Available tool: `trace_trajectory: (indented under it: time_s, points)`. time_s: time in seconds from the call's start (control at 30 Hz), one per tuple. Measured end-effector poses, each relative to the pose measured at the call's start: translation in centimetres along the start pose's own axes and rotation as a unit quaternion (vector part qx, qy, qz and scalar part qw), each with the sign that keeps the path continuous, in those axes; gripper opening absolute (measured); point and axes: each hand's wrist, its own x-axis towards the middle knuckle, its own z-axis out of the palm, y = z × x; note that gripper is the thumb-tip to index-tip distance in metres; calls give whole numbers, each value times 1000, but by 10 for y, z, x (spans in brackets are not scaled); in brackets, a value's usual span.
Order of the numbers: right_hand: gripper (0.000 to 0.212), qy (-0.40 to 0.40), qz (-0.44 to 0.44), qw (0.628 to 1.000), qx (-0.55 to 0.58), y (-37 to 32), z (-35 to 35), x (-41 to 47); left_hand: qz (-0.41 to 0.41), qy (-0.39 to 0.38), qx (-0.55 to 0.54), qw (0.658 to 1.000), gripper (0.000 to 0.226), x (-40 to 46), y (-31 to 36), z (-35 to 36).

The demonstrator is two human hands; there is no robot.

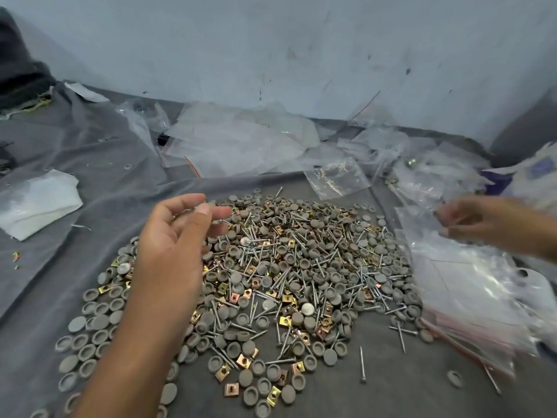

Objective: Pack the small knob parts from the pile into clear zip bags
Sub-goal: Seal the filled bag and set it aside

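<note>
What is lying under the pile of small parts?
The pile of gray caps, screws and brass clips lies on a gray cloth, which shows all around it. What is beneath the cloth is covered and cannot be seen.

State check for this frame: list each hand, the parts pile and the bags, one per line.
left hand: over the pile, fingers curled, pinching small parts
right hand: blurred, at the bag stack, grip unclear
parts pile: loose, spread on grey cloth
zip bag stack: flat, beside pile
bag with parts: lying behind pile
</note>
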Motion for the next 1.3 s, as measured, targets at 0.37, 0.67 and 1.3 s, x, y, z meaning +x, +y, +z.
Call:
trace_trajectory:
  time_s: [0.37, 0.67, 1.3]
  points:
    - [36, 27, -14, 997, -76, 17, 60, -110, -4, -17, 17, 1000, 10, -5, -2, 7]
    - [55, 4, 39, 992, 117, -2, 20, -109, -17, -57, 44, 997, 21, -15, 5, 13]
    - [47, 0, -160, 787, 596, -230, 113, -85, 77, -153, 137, 976, 25, -30, 4, 24]
